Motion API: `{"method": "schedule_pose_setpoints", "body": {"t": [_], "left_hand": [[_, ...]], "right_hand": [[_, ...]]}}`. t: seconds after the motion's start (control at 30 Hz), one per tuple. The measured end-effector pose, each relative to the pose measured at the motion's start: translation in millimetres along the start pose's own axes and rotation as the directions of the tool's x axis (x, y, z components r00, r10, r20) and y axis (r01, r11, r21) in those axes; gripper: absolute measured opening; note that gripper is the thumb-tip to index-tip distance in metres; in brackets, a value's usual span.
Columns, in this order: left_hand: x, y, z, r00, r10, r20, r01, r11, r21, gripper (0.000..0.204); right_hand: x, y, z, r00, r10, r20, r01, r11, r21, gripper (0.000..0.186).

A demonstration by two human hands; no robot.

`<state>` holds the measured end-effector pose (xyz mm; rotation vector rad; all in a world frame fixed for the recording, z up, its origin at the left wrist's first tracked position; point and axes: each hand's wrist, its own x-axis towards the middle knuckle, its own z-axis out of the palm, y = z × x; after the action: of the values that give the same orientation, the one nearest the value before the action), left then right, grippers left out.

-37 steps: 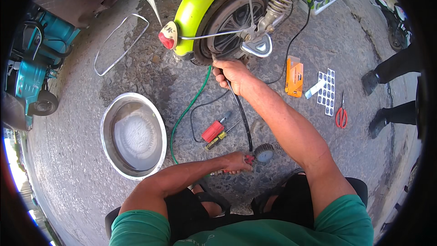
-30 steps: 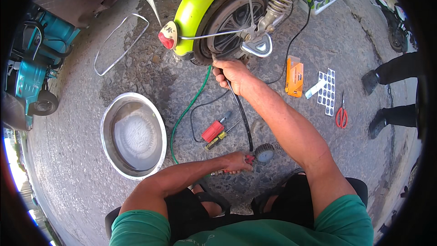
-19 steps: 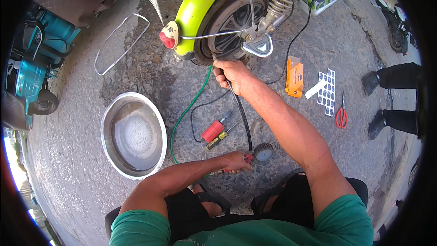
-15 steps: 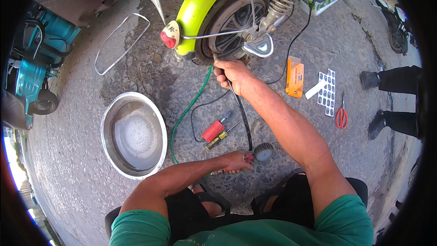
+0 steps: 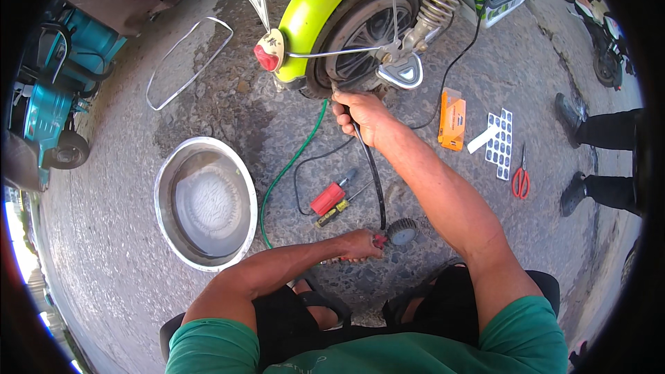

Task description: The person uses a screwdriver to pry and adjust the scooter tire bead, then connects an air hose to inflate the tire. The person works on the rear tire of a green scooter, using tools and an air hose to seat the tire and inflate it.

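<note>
My left hand (image 5: 360, 244) is closed around the red handle of a tire inflator, whose round gauge (image 5: 402, 232) faces up beside my fingers. The green air hose (image 5: 282, 172) curves from near the wheel to that hand. A short black hose (image 5: 376, 183) rises from the inflator to my right hand (image 5: 361, 116). My right fingers are wrapped around its upper end, held against the lower rim of the scooter's rear wheel (image 5: 323, 73). The exact contact at the wheel is hidden by my fingers. A lime-green fender (image 5: 301, 10) covers the tire.
Left stands a metal basin (image 5: 163, 201) of water. A red-handled tool (image 5: 327, 198) and yellow screwdriver (image 5: 332, 214) lie between my arms. Rightward are an orange box (image 5: 451, 121), patch sheets (image 5: 503, 145) and red-handled scissors (image 5: 521, 181). A person's legs (image 5: 609, 131) show at far right.
The view has shifted slightly, so the scooter sits a little farther right in the picture. Both hands keep their grip and place on the hose and inflator.
</note>
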<state>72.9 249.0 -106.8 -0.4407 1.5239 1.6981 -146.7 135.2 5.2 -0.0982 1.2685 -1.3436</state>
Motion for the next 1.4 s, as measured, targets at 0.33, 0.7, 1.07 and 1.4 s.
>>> {"method": "schedule_pose_setpoints", "body": {"t": [0.33, 0.7, 1.07, 1.4], "left_hand": [[0, 0, 0, 1.0, -0.004, -0.006, 0.004, 1.0, -0.001, 0.055], [2, -4, 2, 0.999, 0.016, -0.029, -0.016, 1.0, 0.004, 0.04], [-2, 1, 1, 1.0, 0.004, -0.02, -0.004, 1.0, -0.007, 0.058], [-4, 6, 1, 1.0, 0.0, -0.027, 0.0, 1.0, 0.001, 0.04]], "right_hand": [[4, 2, -3, 1.0, 0.002, 0.008, -0.002, 1.0, 0.003, 0.017], [0, 1, 0, 1.0, 0.013, -0.007, -0.013, 1.0, 0.003, 0.018], [1, 2, -1, 1.0, 0.002, -0.002, -0.002, 1.0, -0.008, 0.017], [-2, 1, 1, 1.0, 0.0, -0.008, 0.0, 1.0, -0.008, 0.017]]}}
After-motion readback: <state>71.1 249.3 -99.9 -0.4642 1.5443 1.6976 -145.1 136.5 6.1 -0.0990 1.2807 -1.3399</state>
